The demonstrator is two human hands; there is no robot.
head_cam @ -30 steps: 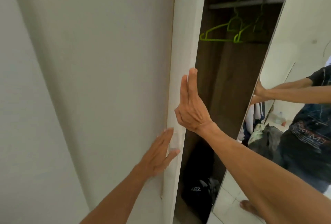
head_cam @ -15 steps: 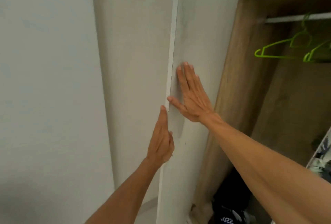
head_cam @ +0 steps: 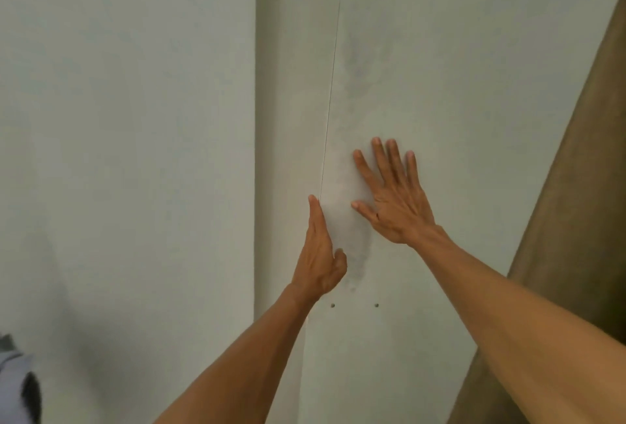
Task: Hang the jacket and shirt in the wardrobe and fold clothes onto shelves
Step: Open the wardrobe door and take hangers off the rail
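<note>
Because the pale, flat wardrobe door (head_cam: 440, 84) seemingly needs sliding, the splayed right hand (head_cam: 396, 200) and straight-fingered left hand (head_cam: 320, 254) are pressing it.

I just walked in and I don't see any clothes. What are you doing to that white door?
A person has both bare hands on the white wardrobe door. The right hand lies flat on it with fingers spread. The left hand is turned edge-on beside the thin seam in the panel, fingers straight. Neither hand holds anything, and no clothes are in view. A brown wooden panel shows at the right.
</note>
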